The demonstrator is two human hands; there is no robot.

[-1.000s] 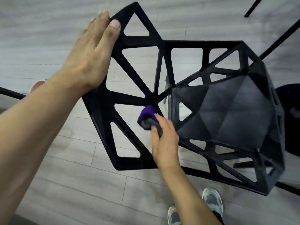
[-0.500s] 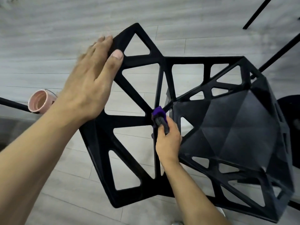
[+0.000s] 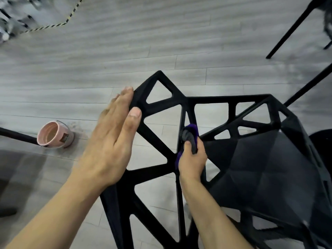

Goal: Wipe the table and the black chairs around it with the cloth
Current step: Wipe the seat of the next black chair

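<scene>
A black chair [image 3: 265,166] with a cut-out lattice backrest fills the lower right of the head view. My left hand [image 3: 109,141] rests flat on the backrest's top left edge, fingers straight, thumb on the front bar. My right hand [image 3: 192,162] grips a bunched purple and grey cloth [image 3: 189,134] and presses it against an upright bar where the backrest meets the seat. Most of the cloth is hidden inside my fist.
A pink cup-shaped container [image 3: 54,134] lies on its side on the grey wood floor at left, beside a black chair leg [image 3: 16,136]. Legs of another black chair [image 3: 294,27] stand at the upper right. A striped cable [image 3: 59,20] runs across the floor at top left.
My right hand has slid the cloth up the lattice toward the backrest's upper bars. The view has tilted upward, bringing the pink container and more floor into sight. My left hand keeps its place.
</scene>
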